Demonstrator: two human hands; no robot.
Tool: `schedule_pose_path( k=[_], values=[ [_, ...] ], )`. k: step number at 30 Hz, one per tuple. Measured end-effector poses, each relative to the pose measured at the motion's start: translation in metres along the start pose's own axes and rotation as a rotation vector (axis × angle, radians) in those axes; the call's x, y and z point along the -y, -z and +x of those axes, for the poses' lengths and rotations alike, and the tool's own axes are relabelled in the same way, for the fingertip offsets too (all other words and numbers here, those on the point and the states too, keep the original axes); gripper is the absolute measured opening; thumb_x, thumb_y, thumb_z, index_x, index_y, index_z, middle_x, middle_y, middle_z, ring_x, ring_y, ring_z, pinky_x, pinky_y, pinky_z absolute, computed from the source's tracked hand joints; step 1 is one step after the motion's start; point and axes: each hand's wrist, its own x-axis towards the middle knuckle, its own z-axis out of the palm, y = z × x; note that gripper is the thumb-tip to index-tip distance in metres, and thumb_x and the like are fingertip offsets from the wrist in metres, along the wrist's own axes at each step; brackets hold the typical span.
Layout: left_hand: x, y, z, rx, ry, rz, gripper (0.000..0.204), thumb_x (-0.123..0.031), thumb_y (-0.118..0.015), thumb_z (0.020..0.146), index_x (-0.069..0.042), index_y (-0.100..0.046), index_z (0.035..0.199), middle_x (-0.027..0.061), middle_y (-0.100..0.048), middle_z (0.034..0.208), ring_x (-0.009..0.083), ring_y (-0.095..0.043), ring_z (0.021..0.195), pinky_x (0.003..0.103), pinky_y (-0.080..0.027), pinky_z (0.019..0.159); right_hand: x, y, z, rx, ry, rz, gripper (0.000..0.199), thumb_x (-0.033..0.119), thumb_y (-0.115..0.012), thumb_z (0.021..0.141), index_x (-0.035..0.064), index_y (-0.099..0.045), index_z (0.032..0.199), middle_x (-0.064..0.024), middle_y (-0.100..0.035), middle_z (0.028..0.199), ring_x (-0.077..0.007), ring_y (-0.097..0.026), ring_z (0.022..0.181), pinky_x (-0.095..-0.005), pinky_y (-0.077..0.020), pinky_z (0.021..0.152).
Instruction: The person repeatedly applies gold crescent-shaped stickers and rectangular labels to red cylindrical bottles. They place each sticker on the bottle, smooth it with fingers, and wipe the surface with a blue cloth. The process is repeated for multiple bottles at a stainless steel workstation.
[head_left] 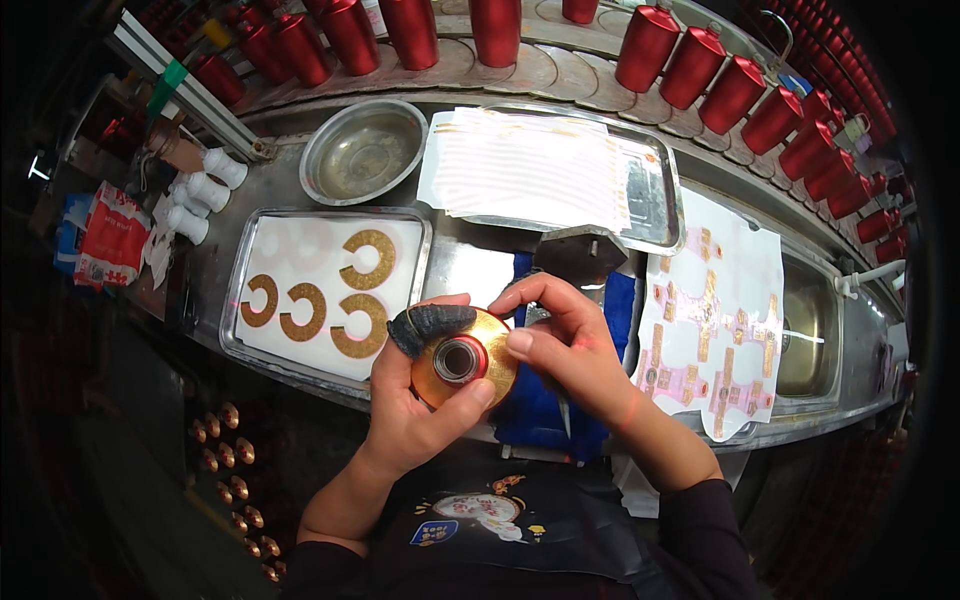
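I have the round gold-faced piece with red collar and dark open neck point(438, 378) clasped in the left hand point(413, 408), neck axis toward camera. Right hand point(583, 358) sits at its 2 o'clock rim; can't tell if those fingers pinch.

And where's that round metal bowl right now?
In the head view, the round metal bowl sits left of centre, beyond the tray of gold C-shaped pieces and left of the white sheets.
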Motion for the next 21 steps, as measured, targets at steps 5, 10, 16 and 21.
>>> schedule_pose_path(
  k=[5,10,16,21],
  values=[
    [0.000,-0.002,0.002,0.008,0.007,-0.046,0.061,-0.003,-0.074,0.083,0.002,-0.048,0.138,0.0127,-0.059,0.129,0.0164,-0.061,0.116,0.032,-0.050,0.100,-0.001,0.004,0.004,0.019,-0.018,-0.013,0.026,0.015,-0.070,0.093,0.0008,-0.062,0.114,0.0012,-0.063,0.093,0.0006,-0.046,0.060,-0.0174,-0.0346,0.053],
    [0.001,0.000,0.002,0.023,-0.008,-0.041,0.062,-0.001,-0.073,0.083,0.002,-0.048,0.140,0.0111,-0.060,0.125,0.0146,-0.061,0.114,0.031,-0.050,0.100,-0.004,0.006,0.007,-0.046,-0.067,0.047,0.019,0.012,-0.065,0.095,0.0003,-0.064,0.109,-0.0006,-0.064,0.089,-0.0028,-0.046,0.052,-0.0182,-0.0358,0.051],
    [0.003,0.000,0.002,0.027,-0.013,-0.031,0.063,0.000,-0.072,0.082,0.002,-0.047,0.140,0.0106,-0.059,0.127,0.0138,-0.060,0.114,0.031,-0.050,0.100,-0.002,0.010,0.004,-0.006,-0.081,-0.017,0.023,0.014,-0.065,0.090,0.0017,-0.064,0.110,-0.0008,-0.064,0.086,-0.0037,-0.047,0.051,-0.0200,-0.0347,0.046],
    [0.003,0.000,0.001,0.020,-0.022,-0.028,0.063,0.000,-0.072,0.083,0.002,-0.048,0.140,0.0107,-0.059,0.127,0.0142,-0.060,0.115,0.031,-0.049,0.100,-0.002,0.008,0.009,-0.002,-0.086,-0.003,0.021,0.012,-0.064,0.089,0.0022,-0.064,0.107,-0.0002,-0.063,0.086,-0.0035,-0.047,0.053,-0.0197,-0.0348,0.047]
  ],
)
